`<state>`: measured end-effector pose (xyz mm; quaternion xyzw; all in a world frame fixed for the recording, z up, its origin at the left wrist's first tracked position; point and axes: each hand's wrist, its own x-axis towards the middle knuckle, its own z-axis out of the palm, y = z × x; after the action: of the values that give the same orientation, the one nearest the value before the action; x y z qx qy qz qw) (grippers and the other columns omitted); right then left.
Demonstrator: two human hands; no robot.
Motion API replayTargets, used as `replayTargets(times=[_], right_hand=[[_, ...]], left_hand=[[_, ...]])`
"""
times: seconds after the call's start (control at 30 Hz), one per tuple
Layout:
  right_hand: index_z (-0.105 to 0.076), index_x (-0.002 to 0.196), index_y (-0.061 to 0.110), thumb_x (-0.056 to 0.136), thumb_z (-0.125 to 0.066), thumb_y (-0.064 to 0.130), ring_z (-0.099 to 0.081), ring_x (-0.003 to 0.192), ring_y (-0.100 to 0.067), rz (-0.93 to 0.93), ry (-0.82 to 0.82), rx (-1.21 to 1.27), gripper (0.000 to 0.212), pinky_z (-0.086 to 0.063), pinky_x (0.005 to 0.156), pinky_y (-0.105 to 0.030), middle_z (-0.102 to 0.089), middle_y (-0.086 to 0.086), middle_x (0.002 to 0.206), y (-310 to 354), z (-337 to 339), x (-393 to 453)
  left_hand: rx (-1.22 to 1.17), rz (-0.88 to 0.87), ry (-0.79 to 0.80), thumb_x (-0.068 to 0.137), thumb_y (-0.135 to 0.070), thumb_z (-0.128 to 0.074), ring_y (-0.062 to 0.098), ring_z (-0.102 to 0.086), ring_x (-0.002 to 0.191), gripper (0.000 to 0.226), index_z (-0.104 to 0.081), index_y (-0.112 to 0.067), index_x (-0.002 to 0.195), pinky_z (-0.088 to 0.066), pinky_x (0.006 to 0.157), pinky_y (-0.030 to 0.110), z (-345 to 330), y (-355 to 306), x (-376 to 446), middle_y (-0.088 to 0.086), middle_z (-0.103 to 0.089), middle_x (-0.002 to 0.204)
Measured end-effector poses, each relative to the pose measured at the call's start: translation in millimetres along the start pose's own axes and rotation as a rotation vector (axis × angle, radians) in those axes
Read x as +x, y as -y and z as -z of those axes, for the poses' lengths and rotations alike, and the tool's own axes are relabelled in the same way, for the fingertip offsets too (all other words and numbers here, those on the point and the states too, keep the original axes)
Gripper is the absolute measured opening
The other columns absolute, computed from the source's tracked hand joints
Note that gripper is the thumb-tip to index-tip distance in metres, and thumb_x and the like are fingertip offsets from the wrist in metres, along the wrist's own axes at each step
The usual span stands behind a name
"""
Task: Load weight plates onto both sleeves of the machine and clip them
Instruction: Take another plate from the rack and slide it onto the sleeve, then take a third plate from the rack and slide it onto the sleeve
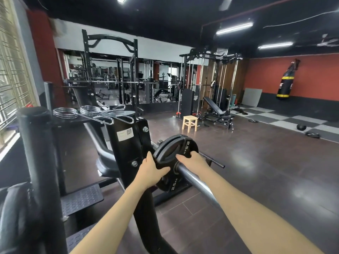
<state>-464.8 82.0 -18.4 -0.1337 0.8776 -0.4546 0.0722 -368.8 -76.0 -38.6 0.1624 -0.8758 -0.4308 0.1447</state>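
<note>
A black 2.5 kg weight plate (pixel 180 147) sits on the machine's steel sleeve (pixel 194 176), which runs toward me at lower centre. My left hand (pixel 151 170) grips the plate's left rim. My right hand (pixel 192 159) holds its right side just above the sleeve. A second black plate shows close behind the first on the same sleeve. Two chrome spring clips (pixel 102 113) lie on the machine's flat black top, up and to the left of the plate. The other sleeve is not visible.
The black machine frame (pixel 128 143) stands left of the plate, with a padded post (pixel 38 153) and ribbed footplates (pixel 80 198) nearer me. A wooden stool (pixel 190 122), a bench (pixel 214 109), racks and a punching bag (pixel 287 79) stand across the dark floor.
</note>
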Motion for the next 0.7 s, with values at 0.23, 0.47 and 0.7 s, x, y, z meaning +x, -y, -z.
replayTargets(times=[0.23,0.47,0.7], right_hand=[[-0.064,0.099,0.009,0.095,-0.052,0.029,-0.06,0.098,-0.034,0.101,-0.28,-0.203,0.024,-0.045,0.076,-0.034,-0.066,-0.014,0.101,29,3,-38],[-0.063,0.081,0.012,0.096,-0.055,0.027,-0.054,0.057,-0.016,0.275,0.171,0.156,0.023,-0.049,0.063,-0.035,-0.063,-0.002,0.069,65,-51,-120],[-0.068,0.085,0.009,0.098,-0.054,0.022,-0.055,0.056,-0.013,0.312,0.539,0.169,0.023,-0.049,0.06,-0.029,-0.062,0.002,0.063,123,-164,-188]], left_hand=[[0.12,0.007,-0.08,0.096,-0.045,-0.058,0.019,-0.062,0.113,0.043,-0.061,-0.019,0.13,-0.049,0.097,0.034,44,-15,-47,0.0,-0.066,0.125],[-0.217,0.127,-0.132,0.101,-0.032,-0.055,0.004,-0.07,0.077,0.023,-0.072,-0.018,0.104,-0.053,0.074,0.023,91,20,-145,-0.008,-0.077,0.091],[-0.591,0.457,-0.613,0.103,-0.027,-0.05,0.004,-0.057,0.049,0.027,-0.067,-0.018,0.084,-0.041,0.046,0.018,169,133,-220,-0.007,-0.066,0.068]])
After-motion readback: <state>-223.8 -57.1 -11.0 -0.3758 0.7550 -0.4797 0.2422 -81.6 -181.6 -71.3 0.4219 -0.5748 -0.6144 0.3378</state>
